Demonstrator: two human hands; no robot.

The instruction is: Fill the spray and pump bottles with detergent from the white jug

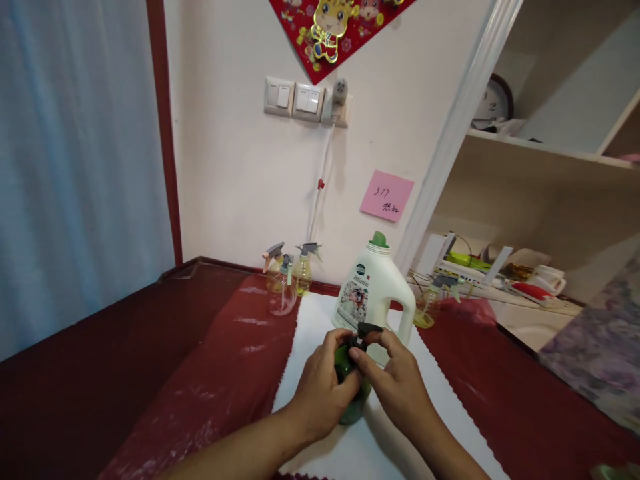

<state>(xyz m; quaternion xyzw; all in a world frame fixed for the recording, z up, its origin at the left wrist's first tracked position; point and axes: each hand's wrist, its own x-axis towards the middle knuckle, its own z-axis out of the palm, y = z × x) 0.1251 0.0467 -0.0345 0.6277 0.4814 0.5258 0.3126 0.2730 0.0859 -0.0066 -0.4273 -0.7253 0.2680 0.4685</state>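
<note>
A green pump bottle [353, 407] with a black pump head [369, 329] stands on a white cloth [320, 333]. My left hand [323, 383] is wrapped round the bottle's body from the left. The fingers of my right hand [393, 370] close on the black collar and pump head at its top. Just behind the bottle is a large white jug [373, 283] with a side handle and a printed label. Something green [379, 239] shows at the jug's mouth. My hands hide much of the bottle's middle.
Several clear spray bottles with grey trigger heads, one being a pinkish spray bottle [283, 297], stand behind on the red tabletop [225, 360]. Another spray bottle [429, 303] is at the right, near cluttered shelves [500, 287]. A white cable [323, 173] hangs from a wall socket.
</note>
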